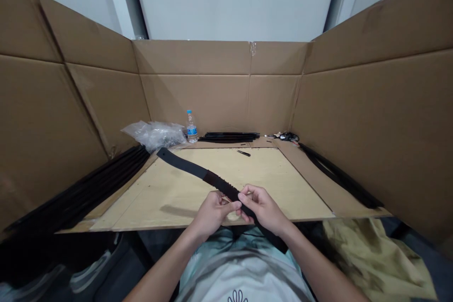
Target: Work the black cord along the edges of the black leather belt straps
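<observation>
Black and slightly curved, a long flat strip [182, 163] with a hole near its far end slants across the front of the desk [286, 188], a pale yellow board bordered with brown cardboard. Its far end points up and to the left, above the board; its near end runs down past the desk's front edge, in front of the person's light-coloured shirt [244, 281]. A dark, ribbed fabric sleeve [221, 184], bunched into small folds along its upper edge, wraps the middle of the strip.

The left hand [221, 206] is closed in a pinch on the sleeved part, thumb on top and fingers curled beneath. The right hand [261, 204] grips the same stretch just beside it, its thumb pressed on the upper face and its fingers bent around the strip.

Beyond them, a small black-handled cutter [244, 153] lies on the board. Along the back stand a clear plastic bottle with a blue cap [191, 131], a crumpled transparent plastic bag [155, 134] to its left, a low stack of black strips [230, 137] to its right, then a tangle of dark cables [288, 137]. More black strips lie along the desk's left side [92, 184] and right side [341, 179].
</observation>
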The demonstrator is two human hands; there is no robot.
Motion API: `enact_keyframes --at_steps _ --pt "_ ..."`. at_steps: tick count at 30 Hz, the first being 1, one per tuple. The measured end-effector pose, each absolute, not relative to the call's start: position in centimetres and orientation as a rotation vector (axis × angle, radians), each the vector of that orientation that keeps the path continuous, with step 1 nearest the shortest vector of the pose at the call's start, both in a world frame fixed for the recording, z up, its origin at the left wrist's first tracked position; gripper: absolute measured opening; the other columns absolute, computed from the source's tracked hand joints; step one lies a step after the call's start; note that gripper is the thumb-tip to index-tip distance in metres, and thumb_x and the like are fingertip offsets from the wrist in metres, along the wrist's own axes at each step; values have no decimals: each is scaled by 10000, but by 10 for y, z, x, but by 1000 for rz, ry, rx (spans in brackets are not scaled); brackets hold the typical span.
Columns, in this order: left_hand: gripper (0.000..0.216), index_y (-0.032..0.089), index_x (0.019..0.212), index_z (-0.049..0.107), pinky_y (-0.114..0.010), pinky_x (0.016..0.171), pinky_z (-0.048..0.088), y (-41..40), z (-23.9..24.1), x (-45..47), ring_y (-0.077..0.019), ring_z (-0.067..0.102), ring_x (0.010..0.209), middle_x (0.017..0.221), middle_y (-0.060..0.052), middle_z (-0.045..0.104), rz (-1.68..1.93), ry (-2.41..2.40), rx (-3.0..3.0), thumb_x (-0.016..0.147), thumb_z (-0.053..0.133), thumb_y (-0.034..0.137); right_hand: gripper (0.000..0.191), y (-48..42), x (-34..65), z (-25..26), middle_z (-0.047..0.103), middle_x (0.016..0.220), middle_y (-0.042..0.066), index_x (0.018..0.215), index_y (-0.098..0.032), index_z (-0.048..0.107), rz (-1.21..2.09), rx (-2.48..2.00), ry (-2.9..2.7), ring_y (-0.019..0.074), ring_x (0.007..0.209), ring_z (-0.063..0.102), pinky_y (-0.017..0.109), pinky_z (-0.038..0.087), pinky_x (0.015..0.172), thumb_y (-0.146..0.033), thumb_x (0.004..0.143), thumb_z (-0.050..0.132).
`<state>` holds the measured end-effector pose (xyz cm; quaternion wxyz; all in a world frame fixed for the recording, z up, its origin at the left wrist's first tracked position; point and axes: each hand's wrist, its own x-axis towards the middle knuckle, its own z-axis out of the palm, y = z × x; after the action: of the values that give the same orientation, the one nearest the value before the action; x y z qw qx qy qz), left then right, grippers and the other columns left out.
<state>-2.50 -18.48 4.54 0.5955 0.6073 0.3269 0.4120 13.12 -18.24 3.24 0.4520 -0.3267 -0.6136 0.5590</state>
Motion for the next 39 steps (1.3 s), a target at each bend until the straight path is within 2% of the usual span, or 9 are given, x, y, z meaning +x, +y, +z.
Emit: enact_keyframes --at_steps 3,7,9,13,16,22,28,34,39 --pt "289 121 664 635 -203 420 267 -184 44 -25 -35 265 346 517 12 604 974 757 1402 690 738 389 423 -183 128 32 558 518 -52 696 -186 452 1370 -827 -1455 55 366 436 169 308 363 -566 770 622" --pt "276 129 658 629 -195 405 237 -183 42 -25 -32 179 346 386 89 406 1041 777 1401 686 742 379 472 -185 125 32 513 458 -63 643 -191 426 1304 -911 -1460 44 330 385 163 250 330 -613 751 607" --pt "244 129 697 642 -186 401 220 -182 41 -25 -29 156 360 395 106 351 1077 803 1413 690 743 351 499 -186 124 32 492 433 -71 633 -195 416 1288 -964 -1449 40 308 358 160 220 310 -652 738 587" --pt "230 125 789 668 -176 405 222 -183 40 -27 -31 219 389 498 72 467 1110 848 1464 705 732 329 514 -186 123 30 458 410 -88 639 -199 407 1295 -1008 -1423 33 279 330 153 192 286 -681 742 552" --pt "225 125 736 657 -177 428 260 -184 42 -28 -50 313 421 524 47 512 1105 885 1532 722 716 341 477 -185 125 28 460 418 -94 651 -204 391 1314 -957 -1458 36 277 351 144 201 282 -634 781 552" --pt "339 142 592 602 -229 566 414 -185 42 -25 -133 519 509 562 -24 619 965 793 1619 789 630 416 379 -182 132 31 620 551 -36 799 -199 465 1342 -864 -1573 106 406 565 192 417 382 -563 812 568" --pt "378 140 636 678 -267 672 462 -186 46 -25 -192 610 613 613 -61 678 916 758 1661 832 565 443 404 -183 130 33 582 497 -36 679 -183 488 1243 -956 -1565 67 328 464 176 330 338 -558 793 586" --pt "334 141 623 697 -238 598 428 -189 47 -27 -171 576 576 543 -22 631 937 842 1671 798 621 415 411 -186 127 34 546 450 -56 651 -208 442 1202 -1011 -1548 64 297 422 172 271 299 -571 786 581" --pt "316 134 690 720 -231 603 418 -189 42 -27 -161 581 588 627 -35 677 935 820 1665 831 588 384 431 -188 126 35 525 425 -62 636 -211 435 1194 -1043 -1530 65 281 411 174 263 288 -593 777 577"
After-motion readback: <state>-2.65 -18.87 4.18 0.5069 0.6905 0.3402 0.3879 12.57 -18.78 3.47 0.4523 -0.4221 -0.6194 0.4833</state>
